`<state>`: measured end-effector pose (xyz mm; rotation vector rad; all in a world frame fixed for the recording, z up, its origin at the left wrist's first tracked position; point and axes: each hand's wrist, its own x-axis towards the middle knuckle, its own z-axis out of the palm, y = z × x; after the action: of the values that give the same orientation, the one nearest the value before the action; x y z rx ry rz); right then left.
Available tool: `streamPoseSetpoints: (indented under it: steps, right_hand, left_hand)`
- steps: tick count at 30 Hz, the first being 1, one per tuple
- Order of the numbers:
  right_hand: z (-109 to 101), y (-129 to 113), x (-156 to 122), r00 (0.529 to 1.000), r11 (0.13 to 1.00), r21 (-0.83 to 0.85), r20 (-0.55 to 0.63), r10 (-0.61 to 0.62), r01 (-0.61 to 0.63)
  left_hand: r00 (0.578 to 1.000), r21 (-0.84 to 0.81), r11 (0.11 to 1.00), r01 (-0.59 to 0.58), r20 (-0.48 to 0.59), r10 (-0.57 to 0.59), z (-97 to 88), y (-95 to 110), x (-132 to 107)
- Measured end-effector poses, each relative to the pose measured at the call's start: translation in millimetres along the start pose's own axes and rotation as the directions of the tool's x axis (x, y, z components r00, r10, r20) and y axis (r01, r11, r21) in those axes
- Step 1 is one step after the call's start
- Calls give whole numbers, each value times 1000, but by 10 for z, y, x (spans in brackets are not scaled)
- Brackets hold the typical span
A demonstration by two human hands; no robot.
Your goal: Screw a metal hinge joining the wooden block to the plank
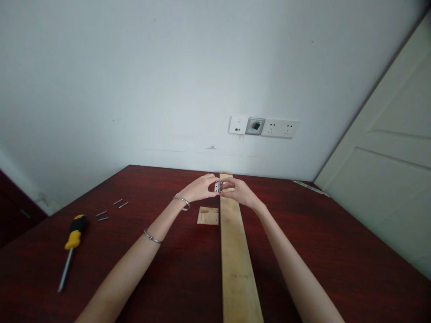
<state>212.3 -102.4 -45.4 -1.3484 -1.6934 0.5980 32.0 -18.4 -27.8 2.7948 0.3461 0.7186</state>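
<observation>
A small silver hinge (217, 187) with screw holes is pinched between both hands, above the far part of a long wooden board (235, 255). My left hand (201, 187) grips it from the left, thumb below and fingers above. From the right, my right hand (239, 191) holds its other side with bent fingers. The fingers hide parts of the hinge's edges. Just left of the board lies a small square wooden piece (208, 216), flat on the table.
A yellow and black screwdriver (73, 240) lies on the dark red table (161, 287) at the left, near several screws (101, 213). Wall sockets (279, 128) are above the back edge. A thin flat strip (311, 188) lies at the far right, by a white door (387, 148).
</observation>
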Motion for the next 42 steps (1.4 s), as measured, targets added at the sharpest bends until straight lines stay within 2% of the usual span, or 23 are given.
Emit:
streamPoseSetpoints:
  steps: [4,7,15,21,27,33,37,42]
  right_hand:
    - [-21,14,-12,996,979,-186,33,-82,86]
    - [-32,12,-25,989,956,-257,71,-127,141]
    - [-41,-1,-55,992,914,-387,63,-107,123]
    - [-31,84,-30,988,911,-383,76,-133,152]
    - [22,160,-44,991,939,-323,85,-100,123]
    - [151,266,-305,991,964,-250,118,-66,94]
    - [219,333,-481,989,947,-295,108,-97,125]
    - [269,453,-571,986,936,-310,83,-146,165]
  left_hand:
    - [1000,29,1000,2,19,-2,2,-1,0]
    - [1000,33,999,0,29,-1,0,-10,-1]
    - [996,22,999,27,87,-29,11,-67,-2]
    - [989,-12,998,62,132,-60,9,-70,-25]
    - [986,-57,994,89,149,-80,66,-110,-57]
    - [977,-169,978,120,198,-86,259,-152,-226]
    - [975,-160,982,101,211,-66,412,-138,-320]
    - [977,-135,987,92,205,-63,543,-126,-379]
